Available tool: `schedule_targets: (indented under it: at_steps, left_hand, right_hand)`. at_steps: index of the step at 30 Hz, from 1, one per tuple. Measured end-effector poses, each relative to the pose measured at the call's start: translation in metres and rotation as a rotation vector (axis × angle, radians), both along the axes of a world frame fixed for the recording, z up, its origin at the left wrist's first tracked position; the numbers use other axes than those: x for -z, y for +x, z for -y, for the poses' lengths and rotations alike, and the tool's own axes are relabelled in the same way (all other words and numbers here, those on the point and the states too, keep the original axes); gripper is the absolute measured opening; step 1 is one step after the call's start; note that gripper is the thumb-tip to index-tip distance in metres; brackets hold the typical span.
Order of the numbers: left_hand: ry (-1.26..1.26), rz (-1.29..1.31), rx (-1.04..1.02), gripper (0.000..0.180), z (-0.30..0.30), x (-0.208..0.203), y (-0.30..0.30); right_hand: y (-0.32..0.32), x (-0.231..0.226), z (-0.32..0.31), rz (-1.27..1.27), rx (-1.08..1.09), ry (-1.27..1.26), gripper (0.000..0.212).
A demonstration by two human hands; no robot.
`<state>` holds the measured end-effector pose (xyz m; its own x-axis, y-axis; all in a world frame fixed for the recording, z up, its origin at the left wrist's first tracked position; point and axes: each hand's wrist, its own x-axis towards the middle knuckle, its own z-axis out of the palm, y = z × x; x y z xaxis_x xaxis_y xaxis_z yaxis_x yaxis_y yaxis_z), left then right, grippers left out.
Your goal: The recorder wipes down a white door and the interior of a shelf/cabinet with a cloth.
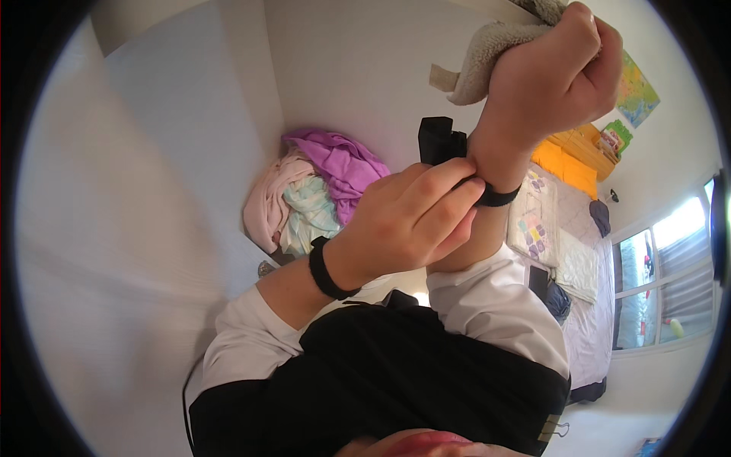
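My right hand is raised at the upper right, its fingers closed in a fist round a fluffy grey-beige towel. Part of the towel hangs out beside the fist, with a small tan tag on its edge. Round my right wrist goes a black strap, and a black boxy device sits next to it. My left hand reaches across, its fingertips pressed together on that strap at the inner side of the wrist. Another black band circles my left wrist.
Heaped purple, pink and pale green fabrics lie by the wall at centre left. To the right is a bed with folded bedding, an orange cloth and a dark phone-like slab. A window stands beyond.
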<state>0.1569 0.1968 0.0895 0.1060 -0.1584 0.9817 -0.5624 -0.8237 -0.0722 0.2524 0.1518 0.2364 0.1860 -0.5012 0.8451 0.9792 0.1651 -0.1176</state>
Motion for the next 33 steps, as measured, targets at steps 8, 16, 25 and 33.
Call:
schedule_targets:
  at_steps: [8,16,25,33]
  left_hand:
    - [-0.096,-0.122,0.013,0.041,0.002,0.005,-0.009]
    - [-0.146,-0.201,-0.008,0.041,0.009,0.003,-0.021]
    - [-0.222,-0.332,-0.004,0.046,0.016,-0.003,-0.024]
    - [-0.367,-0.340,-0.008,0.039,0.024,-0.006,-0.017]
  right_hand:
    - [0.008,-0.003,0.000,0.085,0.064,0.010,0.029]
    - [0.004,-0.002,0.008,0.029,0.141,-0.075,0.025]
    - [0.007,0.003,0.010,-0.106,0.160,-0.014,0.024]
    - [0.020,0.004,0.010,0.004,0.208,0.004,0.021]
